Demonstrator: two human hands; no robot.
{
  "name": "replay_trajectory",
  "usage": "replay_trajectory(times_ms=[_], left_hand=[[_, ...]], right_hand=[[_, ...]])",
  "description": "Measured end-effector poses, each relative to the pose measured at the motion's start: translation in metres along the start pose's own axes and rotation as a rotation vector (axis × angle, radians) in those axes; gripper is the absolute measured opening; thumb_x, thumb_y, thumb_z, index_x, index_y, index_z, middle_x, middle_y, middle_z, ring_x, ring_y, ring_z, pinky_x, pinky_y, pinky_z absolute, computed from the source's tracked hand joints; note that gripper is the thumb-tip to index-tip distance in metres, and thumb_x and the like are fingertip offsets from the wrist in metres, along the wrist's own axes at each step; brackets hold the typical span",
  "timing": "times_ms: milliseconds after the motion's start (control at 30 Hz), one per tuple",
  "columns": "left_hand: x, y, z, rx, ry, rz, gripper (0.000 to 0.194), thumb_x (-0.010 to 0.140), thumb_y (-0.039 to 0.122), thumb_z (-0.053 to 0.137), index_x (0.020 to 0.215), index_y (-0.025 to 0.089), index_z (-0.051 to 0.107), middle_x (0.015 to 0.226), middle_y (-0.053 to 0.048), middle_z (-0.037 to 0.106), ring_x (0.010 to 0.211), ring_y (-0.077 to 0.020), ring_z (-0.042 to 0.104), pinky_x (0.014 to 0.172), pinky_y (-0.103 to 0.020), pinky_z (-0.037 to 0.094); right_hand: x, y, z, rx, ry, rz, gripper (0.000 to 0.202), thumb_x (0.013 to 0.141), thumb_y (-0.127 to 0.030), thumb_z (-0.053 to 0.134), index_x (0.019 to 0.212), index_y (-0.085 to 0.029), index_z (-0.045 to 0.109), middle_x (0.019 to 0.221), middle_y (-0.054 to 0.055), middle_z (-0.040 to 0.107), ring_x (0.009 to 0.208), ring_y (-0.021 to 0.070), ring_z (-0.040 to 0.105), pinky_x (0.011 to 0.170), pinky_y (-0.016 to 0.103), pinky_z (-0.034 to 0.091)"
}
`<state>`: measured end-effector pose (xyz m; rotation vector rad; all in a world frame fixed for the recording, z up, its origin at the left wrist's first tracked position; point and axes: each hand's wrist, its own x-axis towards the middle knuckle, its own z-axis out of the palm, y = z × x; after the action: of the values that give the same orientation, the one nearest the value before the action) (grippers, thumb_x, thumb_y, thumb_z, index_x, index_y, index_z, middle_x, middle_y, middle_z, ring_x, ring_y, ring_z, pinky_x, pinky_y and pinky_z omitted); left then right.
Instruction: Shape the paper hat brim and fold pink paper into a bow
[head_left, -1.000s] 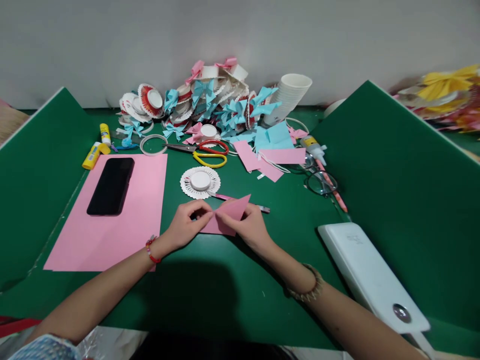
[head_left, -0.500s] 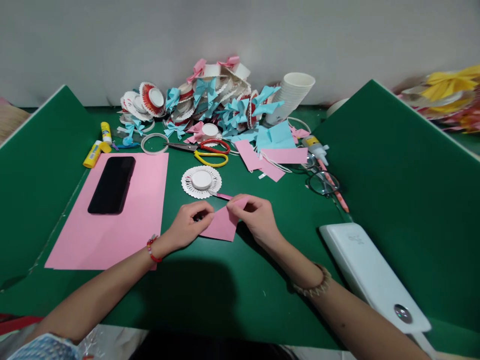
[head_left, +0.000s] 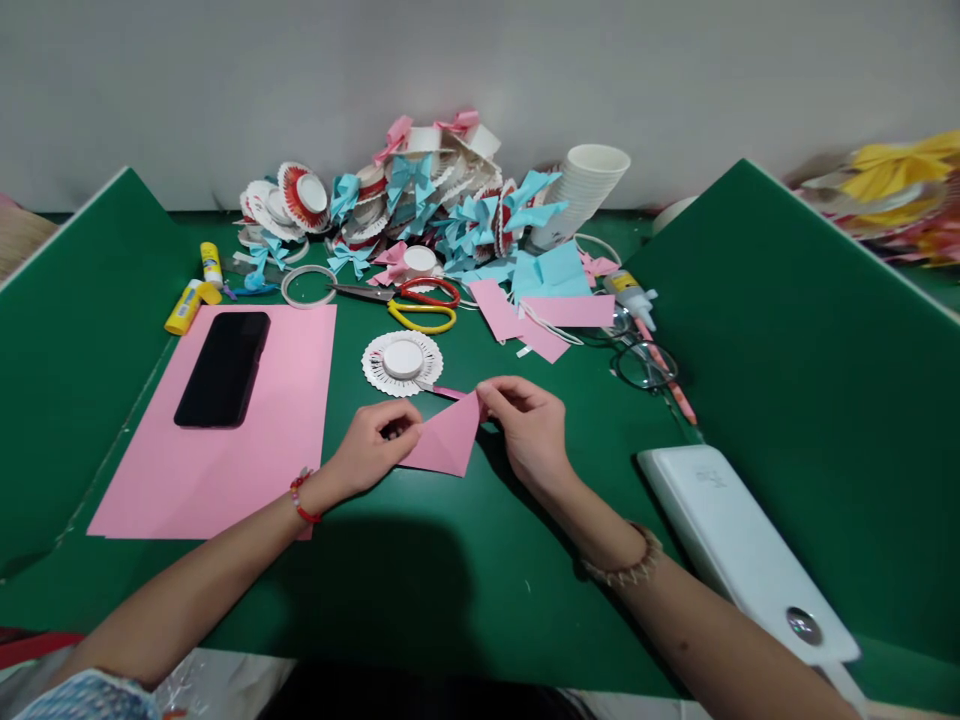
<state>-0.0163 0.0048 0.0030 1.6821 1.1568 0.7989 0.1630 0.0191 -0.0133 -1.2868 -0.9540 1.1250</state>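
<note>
A small piece of pink paper (head_left: 448, 440) is stretched between my two hands, just above the green table. My left hand (head_left: 380, 440) pinches its left edge, with thumb and forefinger closed on it. At the upper right corner, my right hand (head_left: 529, 420) grips the paper between thumb and fingertips. Behind the paper lies a white scalloped paper disc (head_left: 403, 362) with a round raised middle. A thin pink-handled tool (head_left: 448, 392) rests at the disc's edge, partly hidden by the paper. Scissors (head_left: 424, 305) with red and yellow handles lie farther back.
Pink sheets (head_left: 292, 400) with a black phone (head_left: 223, 370) on them lie left. Glue sticks (head_left: 187, 305) and a tape roll (head_left: 309, 287) are behind. Bow-trimmed paper crafts (head_left: 450, 200) pile up by stacked cups (head_left: 585, 190). Eyeglasses (head_left: 646, 365) and a white device (head_left: 750, 550) sit right.
My right hand has shifted right and slightly up, now at the paper's upper corner. My left hand has moved slightly left and still pinches the paper, more of which shows between the hands.
</note>
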Motion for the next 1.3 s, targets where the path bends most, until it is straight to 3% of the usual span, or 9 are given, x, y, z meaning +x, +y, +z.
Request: replay_trajectory(times_ms=[400, 533, 633, 700, 867, 933, 1067, 1167, 1300], left_hand=[[-0.002, -0.002, -0.005, -0.056, 0.036, -0.015, 0.014, 0.076, 0.021, 0.05, 0.062, 0.017, 0.05, 0.056, 0.003, 0.048, 0.053, -0.009, 0.043, 0.053, -0.022, 0.034], [-0.002, -0.006, -0.007, -0.062, 0.208, -0.018, 0.014, 0.076, 0.02, 0.051, 0.062, 0.018, 0.049, 0.056, 0.003, 0.047, 0.053, -0.0094, 0.044, 0.052, -0.023, 0.035], [-0.002, -0.008, -0.007, -0.033, 0.42, 0.019, 0.011, 0.078, 0.021, 0.05, 0.068, 0.018, 0.051, 0.063, 0.002, 0.05, 0.059, -0.0102, 0.047, 0.056, -0.023, 0.038], [-0.003, -0.006, -0.006, 0.013, 0.424, 0.087, 0.007, 0.08, 0.022, 0.05, 0.077, 0.018, 0.054, 0.073, 0.0, 0.054, 0.066, -0.0111, 0.051, 0.062, -0.024, 0.041], [-0.004, 0.001, 0.0, 0.001, -0.028, 0.089, 0.011, 0.08, 0.025, 0.053, 0.084, 0.016, 0.059, 0.078, -0.002, 0.06, 0.068, -0.0108, 0.052, 0.064, -0.023, 0.041], [-0.003, 0.0, 0.001, -0.014, -0.068, 0.047, 0.013, 0.08, 0.026, 0.054, 0.074, 0.015, 0.059, 0.07, 0.0, 0.058, 0.064, -0.0098, 0.049, 0.061, -0.022, 0.038], [0.0, -0.006, -0.003, -0.115, 0.199, -0.03, 0.019, 0.079, 0.028, 0.054, 0.064, 0.016, 0.051, 0.06, 0.004, 0.046, 0.056, -0.0084, 0.039, 0.053, -0.021, 0.032], [0.003, -0.009, -0.006, -0.161, 0.384, -0.045, 0.019, 0.079, 0.028, 0.052, 0.064, 0.016, 0.049, 0.06, 0.004, 0.042, 0.057, -0.0086, 0.037, 0.053, -0.02, 0.031], [0.005, -0.013, -0.006, -0.235, 0.384, -0.041, 0.012, 0.079, 0.028, 0.051, 0.076, 0.016, 0.053, 0.064, 0.003, 0.048, 0.059, -0.0094, 0.043, 0.055, -0.02, 0.035]], right_hand=[[0.019, 0.005, -0.013, 0.123, 0.317, -0.081, 0.025, 0.062, -0.038, 0.068, 0.066, -0.016, 0.057, 0.054, -0.006, 0.047, 0.046, 0.006, 0.037, 0.043, 0.021, 0.029], [0.022, 0.002, -0.018, 0.04, 0.402, -0.211, 0.025, 0.063, -0.039, 0.068, 0.069, -0.016, 0.058, 0.063, -0.003, 0.053, 0.053, 0.0078, 0.043, 0.049, 0.022, 0.033], [0.014, -0.004, -0.014, -0.064, 0.304, -0.224, 0.02, 0.066, -0.036, 0.065, 0.067, -0.017, 0.059, 0.057, -0.004, 0.05, 0.049, 0.0077, 0.04, 0.046, 0.022, 0.032], [0.005, -0.007, -0.009, -0.11, 0.213, -0.218, 0.018, 0.067, -0.034, 0.065, 0.066, -0.018, 0.059, 0.053, -0.004, 0.049, 0.046, 0.0076, 0.039, 0.044, 0.022, 0.032], [-0.01, -0.008, 0.0, -0.121, 0.01, -0.181, 0.015, 0.07, -0.033, 0.064, 0.069, -0.02, 0.058, 0.052, -0.003, 0.054, 0.041, 0.0082, 0.044, 0.04, 0.022, 0.036], [-0.011, -0.006, 0.001, -0.098, -0.061, -0.174, 0.015, 0.073, -0.034, 0.062, 0.074, -0.02, 0.059, 0.052, -0.004, 0.055, 0.04, 0.0081, 0.046, 0.039, 0.022, 0.036], [-0.008, -0.001, -0.002, -0.179, -0.165, -0.167, 0.022, 0.083, -0.038, 0.049, 0.081, -0.018, 0.059, 0.06, -0.002, 0.061, 0.039, 0.007, 0.044, 0.039, 0.021, 0.035], [-0.001, 0.003, -0.007, -0.453, -0.207, -0.222, 0.022, 0.083, -0.035, 0.049, 0.075, -0.017, 0.06, 0.059, 0.001, 0.063, 0.046, 0.0102, 0.051, 0.046, 0.024, 0.039], [0.012, 0.005, -0.018, -0.881, -0.097, -0.477, 0.018, 0.08, -0.028, 0.049, 0.075, -0.017, 0.062, 0.074, 0.007, 0.069, 0.069, 0.0203, 0.061, 0.067, 0.035, 0.044]])
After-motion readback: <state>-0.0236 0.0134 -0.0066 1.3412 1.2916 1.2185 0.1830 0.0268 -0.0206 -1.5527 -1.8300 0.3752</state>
